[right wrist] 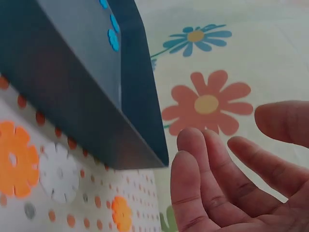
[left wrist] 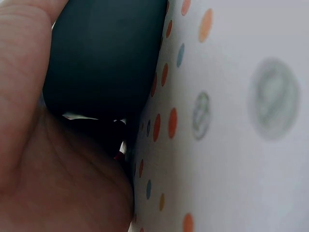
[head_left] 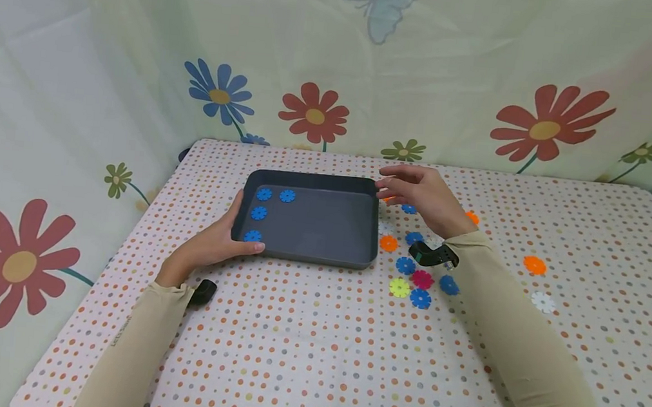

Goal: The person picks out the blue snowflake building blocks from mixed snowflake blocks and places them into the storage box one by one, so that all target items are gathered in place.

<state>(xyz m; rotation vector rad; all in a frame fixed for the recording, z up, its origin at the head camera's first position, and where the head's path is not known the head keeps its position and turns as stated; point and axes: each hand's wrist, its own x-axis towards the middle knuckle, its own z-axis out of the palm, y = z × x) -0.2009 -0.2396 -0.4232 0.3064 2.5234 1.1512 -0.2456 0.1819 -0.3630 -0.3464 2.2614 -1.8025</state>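
A dark grey rectangular tray (head_left: 326, 226) lies on the dotted tabletop. Several blue flower-shaped discs (head_left: 287, 195) sit in its left part. My left hand (head_left: 212, 239) grips the tray at its left end, the thumb over the near rim by the corner; the left wrist view shows the palm close against the tray's dark side (left wrist: 106, 58). Beside the tray's far right corner hovers my right hand (head_left: 428, 199), fingers loosely extended. In the right wrist view nothing lies between the right hand's thumb and fingers (right wrist: 219, 176).
Right of the tray, loose flower discs lie scattered: blue (head_left: 405, 265), orange (head_left: 388, 243), pink (head_left: 422, 279), yellow (head_left: 399, 287) and white (head_left: 384, 227). Another orange disc (head_left: 534, 265) and a white disc (head_left: 542, 302) lie farther right. A flower-printed curtain (head_left: 447, 78) hangs behind the table.
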